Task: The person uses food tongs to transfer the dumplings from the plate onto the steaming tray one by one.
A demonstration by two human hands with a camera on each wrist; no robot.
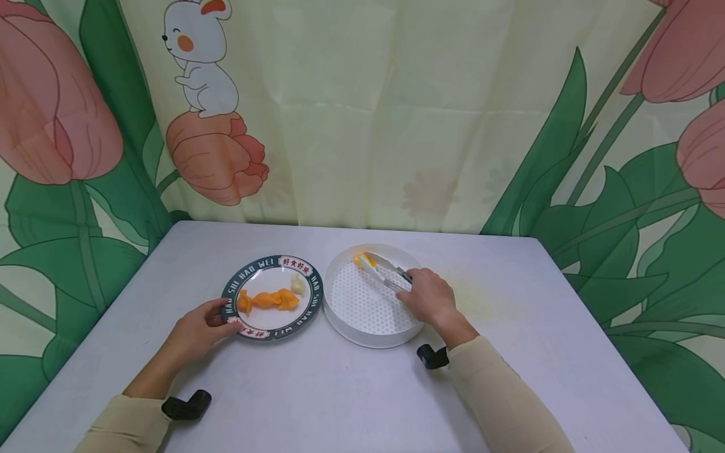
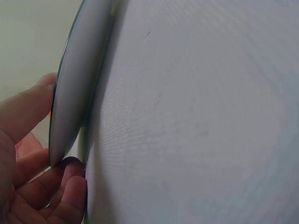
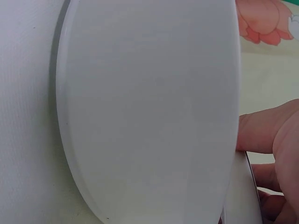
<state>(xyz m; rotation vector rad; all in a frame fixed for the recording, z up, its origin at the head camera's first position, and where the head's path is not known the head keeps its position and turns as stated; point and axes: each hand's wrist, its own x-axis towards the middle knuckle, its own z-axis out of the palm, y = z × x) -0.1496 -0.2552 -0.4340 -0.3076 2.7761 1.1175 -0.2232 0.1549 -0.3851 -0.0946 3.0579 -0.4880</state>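
My left hand (image 1: 195, 333) grips the near-left rim of a round plate (image 1: 272, 333) with a dark patterned border. In the left wrist view its thumb lies at the upper edge and curled fingers (image 2: 70, 198) reach beneath. Orange dumpling-like pieces (image 1: 275, 299) and a small pale piece (image 1: 297, 284) lie on the plate. Metal tongs (image 1: 391, 284) are held in my right hand (image 1: 429, 296), over a round white steamer tray (image 1: 362, 308) with a perforated bottom. The tongs' tips are at a yellow-orange piece (image 1: 362, 260) near the tray's far left wall; whether they pinch it I cannot tell.
Plate and tray stand side by side, nearly touching, on a table with a white cloth (image 1: 272, 390). Behind the table hangs a curtain (image 1: 340, 126) printed with tulips and a rabbit. Black wrist mounts (image 1: 187, 406) stick out at both cuffs.
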